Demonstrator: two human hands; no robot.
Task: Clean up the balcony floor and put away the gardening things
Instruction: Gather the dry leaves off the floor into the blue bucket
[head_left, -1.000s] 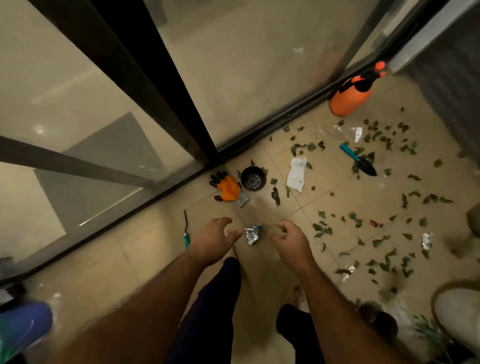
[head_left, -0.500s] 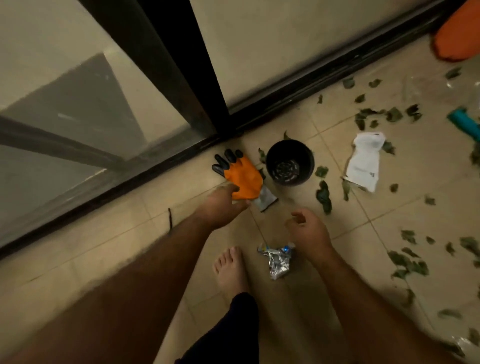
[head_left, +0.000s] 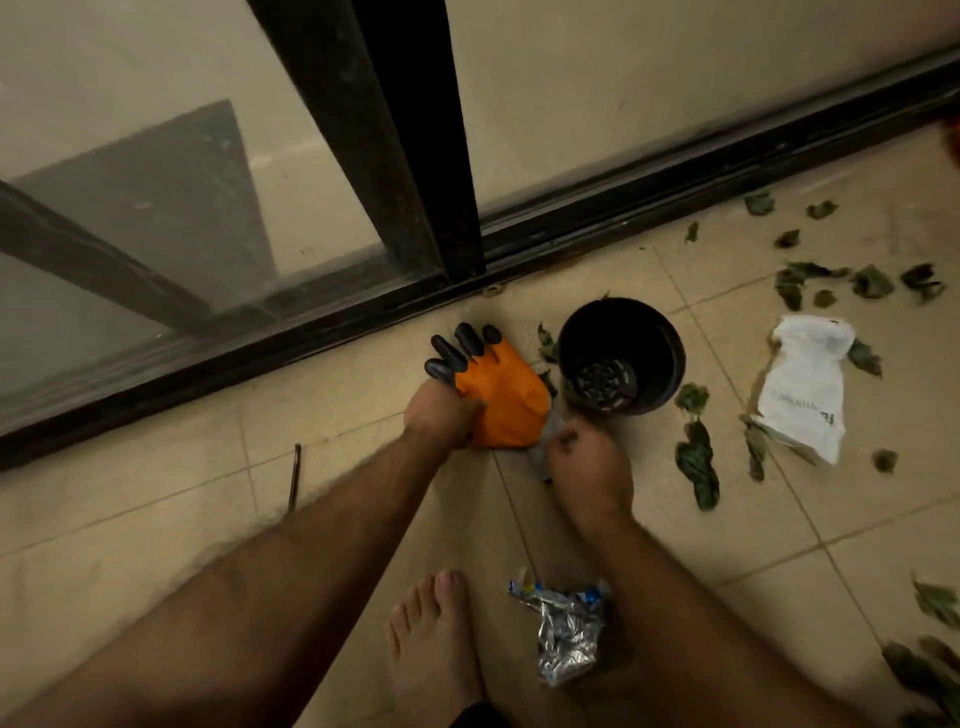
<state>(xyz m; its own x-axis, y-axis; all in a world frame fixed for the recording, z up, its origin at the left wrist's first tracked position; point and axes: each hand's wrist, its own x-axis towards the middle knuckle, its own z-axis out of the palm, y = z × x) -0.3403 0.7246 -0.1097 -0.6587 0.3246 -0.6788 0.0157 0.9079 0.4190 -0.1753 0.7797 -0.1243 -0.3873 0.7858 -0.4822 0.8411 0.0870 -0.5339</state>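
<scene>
An orange gardening glove (head_left: 506, 397) with black claw fingertips lies on the tiled floor by the door track. My left hand (head_left: 441, 415) grips its left edge, fingers curled into the fabric. My right hand (head_left: 584, 465) is curled at the glove's grey cuff (head_left: 543, 452), pinching it as far as I can see. A black plastic pot (head_left: 623, 356) stands upright just right of the glove.
A crumpled foil wrapper (head_left: 563, 631) lies beside my bare foot (head_left: 434, 639). A white paper packet (head_left: 802, 387) and several dry leaves (head_left: 696, 462) are scattered to the right. A thin dark stick (head_left: 294, 480) lies at left. The sliding door's black frame (head_left: 415, 156) runs along the far edge.
I have leaned in closer. My left hand closed on the orange glove, and my right hand moved forward from above the foil wrapper to the glove's cuff.
</scene>
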